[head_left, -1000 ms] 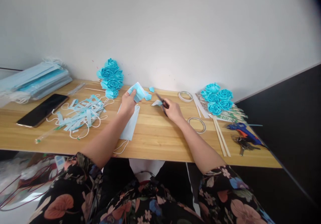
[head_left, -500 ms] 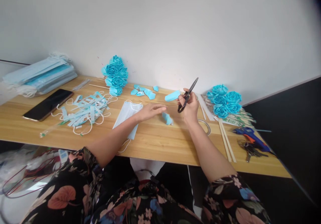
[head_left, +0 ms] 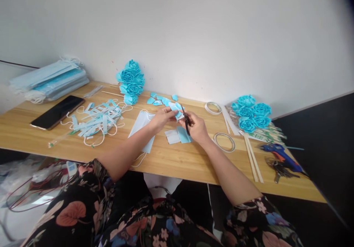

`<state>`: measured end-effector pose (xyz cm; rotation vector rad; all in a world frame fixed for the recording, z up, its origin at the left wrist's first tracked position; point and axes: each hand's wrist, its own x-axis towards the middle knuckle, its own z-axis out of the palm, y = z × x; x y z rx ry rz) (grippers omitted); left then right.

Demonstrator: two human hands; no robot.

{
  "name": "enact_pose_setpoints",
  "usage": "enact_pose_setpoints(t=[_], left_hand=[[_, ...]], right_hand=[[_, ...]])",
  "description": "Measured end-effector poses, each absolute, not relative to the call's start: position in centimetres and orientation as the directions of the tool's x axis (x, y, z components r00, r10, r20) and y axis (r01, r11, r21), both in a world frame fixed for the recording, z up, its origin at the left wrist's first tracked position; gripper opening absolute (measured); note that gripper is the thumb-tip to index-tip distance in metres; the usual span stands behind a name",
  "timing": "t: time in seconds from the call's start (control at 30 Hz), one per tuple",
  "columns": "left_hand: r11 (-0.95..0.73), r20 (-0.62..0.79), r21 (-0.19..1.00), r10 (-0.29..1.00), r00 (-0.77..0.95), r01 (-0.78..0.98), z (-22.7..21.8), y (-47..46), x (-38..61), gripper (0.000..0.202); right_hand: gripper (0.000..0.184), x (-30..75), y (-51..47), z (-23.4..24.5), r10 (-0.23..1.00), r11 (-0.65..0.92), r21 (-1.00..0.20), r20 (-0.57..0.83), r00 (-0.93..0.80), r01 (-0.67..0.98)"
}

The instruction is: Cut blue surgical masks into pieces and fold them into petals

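Note:
My left hand (head_left: 162,118) pinches a small light-blue piece of mask fabric (head_left: 176,108) above the wooden table (head_left: 171,158). Close beside it, my right hand (head_left: 197,127) grips black scissors (head_left: 187,121), whose blades meet the piece. Under the hands lie two cut pieces (head_left: 178,135), one white and one blue. A blue face mask (head_left: 141,128) lies flat under my left forearm. Several small blue cut petals (head_left: 162,100) are scattered near the wall behind my hands.
Blue fabric roses lean on the wall (head_left: 131,80) and lie at the right (head_left: 250,115). A heap of cut strips and ear loops (head_left: 95,121), a phone (head_left: 57,111), a mask stack (head_left: 49,79), two tape rolls (head_left: 224,142), sticks (head_left: 251,156), a glue gun (head_left: 280,152) and keys (head_left: 279,169) are here.
My right hand brought the raised scissors down to the blue piece. My left hand lifted from the table and took hold of the piece. Two cut pieces now lie under the hands.

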<state>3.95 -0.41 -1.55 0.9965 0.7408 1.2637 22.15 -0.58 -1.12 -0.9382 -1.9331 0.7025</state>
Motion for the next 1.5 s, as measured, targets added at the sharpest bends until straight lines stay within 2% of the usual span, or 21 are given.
enact_pose_setpoints(t=[0.1, 0.17, 0.3, 0.4, 0.57, 0.8, 0.97, 1.13, 1.27, 1.3, 1.37, 1.43, 1.5], left_hand=[[0.010, 0.029, 0.903, 0.996, 0.085, -0.430, -1.8, 0.0, 3.4, 0.041], [0.015, 0.013, 0.905, 0.998, 0.064, -0.425, -1.8, 0.1, 3.2, 0.039], [0.037, 0.003, 0.938, 0.993, 0.114, -0.346, -1.3, -0.4, 3.4, 0.040], [0.039, 0.012, 0.967, 0.980, 0.198, -0.250, -0.8, -1.0, 3.7, 0.044], [0.002, 0.037, 0.994, 0.933, 0.357, -0.108, 0.0, -1.8, 4.0, 0.050], [-0.013, 0.036, 0.998, 0.927, 0.373, -0.062, 0.2, -2.0, 4.0, 0.053], [-0.017, 0.038, 0.998, 0.928, 0.370, -0.060, -0.2, -1.8, 3.9, 0.053], [0.044, 0.011, 0.986, 0.944, 0.330, -0.158, -0.4, -1.5, 4.0, 0.050], [0.063, 0.007, 0.974, 0.951, 0.308, -0.216, -0.1, -1.5, 3.9, 0.046], [0.068, 0.003, 0.973, 0.952, 0.305, -0.220, -0.1, -1.5, 3.9, 0.045], [0.072, -0.001, 0.974, 0.950, 0.311, -0.216, -0.1, -1.5, 3.9, 0.046], [0.068, 0.004, 0.976, 0.943, 0.334, -0.206, -0.2, -1.5, 3.9, 0.049], [0.061, 0.013, 0.980, 0.931, 0.364, -0.192, -0.3, -1.5, 3.9, 0.053]], right_hand=[[0.050, 23.0, 0.2, -0.3, 0.856, 0.511, -0.759, 0.405, -0.321, 0.404], [0.051, 23.9, 1.0, 0.2, 0.880, 0.475, -0.700, 0.384, -0.279, 0.533], [0.050, 25.3, 1.9, 0.8, 0.916, 0.397, -0.442, 0.239, -0.322, 0.804], [0.043, 25.5, 1.7, 1.2, 0.954, 0.287, -0.267, 0.170, -0.248, 0.920], [0.042, 25.3, 1.1, 2.0, 0.977, 0.177, -0.143, 0.148, -0.155, 0.974], [0.039, 25.7, 1.2, 2.6, 0.989, 0.097, -0.020, 0.113, -0.094, 0.995], [0.041, 25.8, 1.0, 3.1, 0.990, 0.112, 0.042, 0.080, -0.115, 0.993], [0.038, 25.7, 0.7, 3.7, 0.996, 0.063, 0.006, 0.060, -0.063, 0.998], [0.036, 26.0, 0.9, 3.5, 0.981, 0.039, -0.086, 0.191, -0.022, 0.996], [0.036, 26.0, 1.0, 3.4, 0.969, 0.064, -0.149, 0.247, -0.025, 0.987], [0.037, 25.9, 1.1, 2.9, 0.936, 0.212, -0.345, 0.340, -0.088, 0.914], [0.040, 25.5, 1.1, 2.2, 0.904, 0.396, -0.569, 0.381, -0.195, 0.721], [0.044, 25.0, 1.0, 1.6, 0.874, 0.485, -0.724, 0.389, -0.290, 0.490]])
